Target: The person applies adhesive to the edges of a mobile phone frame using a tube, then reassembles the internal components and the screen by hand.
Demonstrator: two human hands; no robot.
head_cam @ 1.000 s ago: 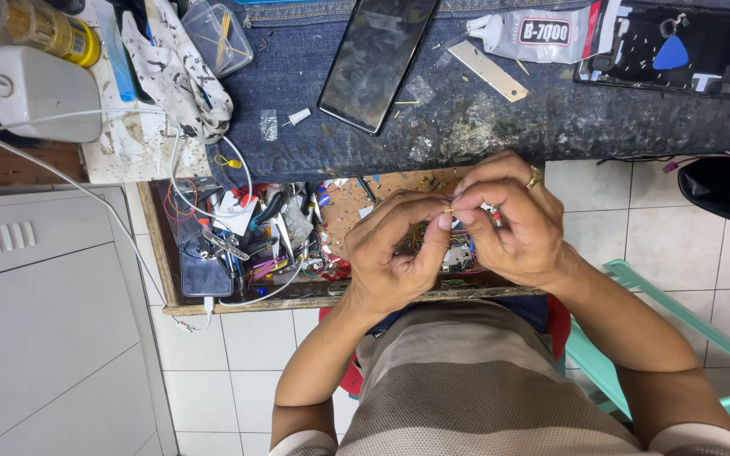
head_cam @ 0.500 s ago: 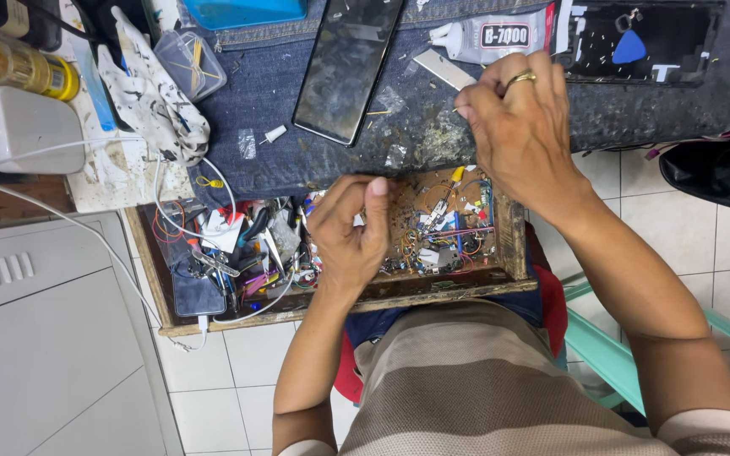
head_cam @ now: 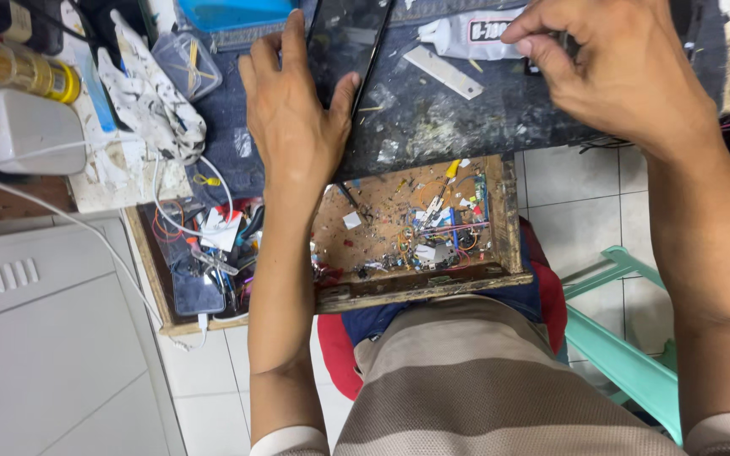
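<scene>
My left hand (head_cam: 297,118) lies on the lower left part of a black phone (head_cam: 356,38) on the dark, stained bench top (head_cam: 449,127). Its thumb rests on the screen and its fingers run along the phone's left edge. My right hand (head_cam: 610,72) is at the top right with its fingers curled. Its thumb and fingertips pinch the right end of a white glue tube (head_cam: 466,34). Below both hands an open wooden drawer (head_cam: 504,219) holds several small electronic parts and wires.
A flat metal strip (head_cam: 443,72) lies beside the phone. To the left are a clear plastic box (head_cam: 187,63), a white adapter with cable (head_cam: 27,127) and a yellow can (head_cam: 40,72). A teal stool (head_cam: 627,355) stands at the lower right and a white cabinet (head_cam: 44,338) at the lower left.
Both hands have left the drawer, where they worked close together, and gone up to the bench. The left now lies on the phone and the right is at the glue tube.
</scene>
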